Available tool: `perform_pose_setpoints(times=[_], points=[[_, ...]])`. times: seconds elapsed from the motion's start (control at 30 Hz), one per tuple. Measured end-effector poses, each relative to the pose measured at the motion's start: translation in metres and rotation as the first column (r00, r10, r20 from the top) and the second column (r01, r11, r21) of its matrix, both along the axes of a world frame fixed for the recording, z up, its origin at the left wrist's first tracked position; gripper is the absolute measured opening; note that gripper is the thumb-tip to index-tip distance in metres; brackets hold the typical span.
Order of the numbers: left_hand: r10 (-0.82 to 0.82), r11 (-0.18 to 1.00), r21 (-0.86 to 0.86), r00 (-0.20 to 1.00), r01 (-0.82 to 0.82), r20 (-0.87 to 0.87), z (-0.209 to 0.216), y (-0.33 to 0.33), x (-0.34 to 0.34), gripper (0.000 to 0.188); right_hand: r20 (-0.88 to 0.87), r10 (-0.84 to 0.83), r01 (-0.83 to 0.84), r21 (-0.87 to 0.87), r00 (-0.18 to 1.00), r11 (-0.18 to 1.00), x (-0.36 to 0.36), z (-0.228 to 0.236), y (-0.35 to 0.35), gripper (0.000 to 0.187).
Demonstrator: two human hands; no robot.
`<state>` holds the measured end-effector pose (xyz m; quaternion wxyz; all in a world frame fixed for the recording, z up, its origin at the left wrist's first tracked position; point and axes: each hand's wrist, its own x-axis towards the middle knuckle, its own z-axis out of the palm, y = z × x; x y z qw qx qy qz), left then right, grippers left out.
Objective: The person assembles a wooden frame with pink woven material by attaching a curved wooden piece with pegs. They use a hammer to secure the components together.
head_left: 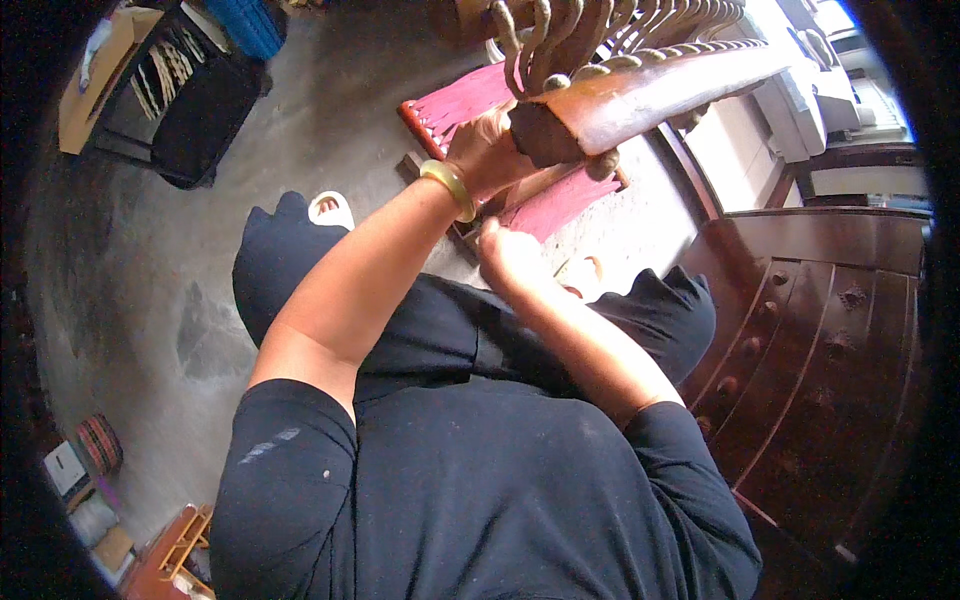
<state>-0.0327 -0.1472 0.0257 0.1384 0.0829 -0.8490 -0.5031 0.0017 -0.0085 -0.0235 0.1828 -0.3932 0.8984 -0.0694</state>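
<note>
My left hand (485,158), with a pale yellow-green bangle (447,190) at the wrist, is beside the near end of a thick brown wooden beam (650,95). Its fingers look curled, and their tips are hidden behind the beam's end. Thick cord (540,45) winds in several loops along the beam. Lower and to the right, my right hand (515,262) is closed in a fist, washed out by bright light; anything in it is hidden. Beneath the beam, pink cloth (560,207) is stretched on a low reddish wooden frame (410,118).
Dark polished wooden furniture (810,350) with carved panels stands close on my right. A black bin-like container (180,110) is at the far left on the grey floor (180,270). Boxes and a striped basket (100,444) sit at the lower left. My feet flank the frame.
</note>
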Motion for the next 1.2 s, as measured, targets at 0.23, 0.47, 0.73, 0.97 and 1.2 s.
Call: perform_pose_setpoints(times=[0.23, 0.47, 0.73, 0.97, 1.2], points=[[0.022, 0.999, -0.024, 0.97, -0.029, -0.244, -0.016, -0.001, -0.002, 0.054, 0.067, -0.111, 0.104, 0.094, 0.992, 0.99, 0.003, 0.0, -0.015, 0.019], [0.043, 0.999, -0.005, 0.967, -0.045, -0.251, -0.019, -0.002, -0.004, 0.052, 0.018, -0.186, 0.185, 0.065, 0.982, 0.981, -0.012, 0.009, -0.017, 0.019], [-0.006, 0.999, 0.042, 0.994, 0.011, -0.106, -0.014, -0.001, 0.001, 0.043, 0.04, 0.001, -0.009, 0.197, 0.999, 0.98, 0.008, -0.002, -0.029, 0.022], [0.049, 0.998, -0.015, 0.955, -0.056, -0.293, -0.015, 0.002, 0.0, 0.054, -0.057, -0.155, 0.159, 0.074, 0.986, 0.984, -0.013, 0.002, -0.02, 0.018], [-0.001, 0.998, 0.054, 0.974, 0.014, -0.224, -0.012, 0.002, 0.0, 0.047, 0.066, 0.056, -0.073, 0.287, 0.996, 0.955, 0.007, 0.007, -0.033, 0.026]])
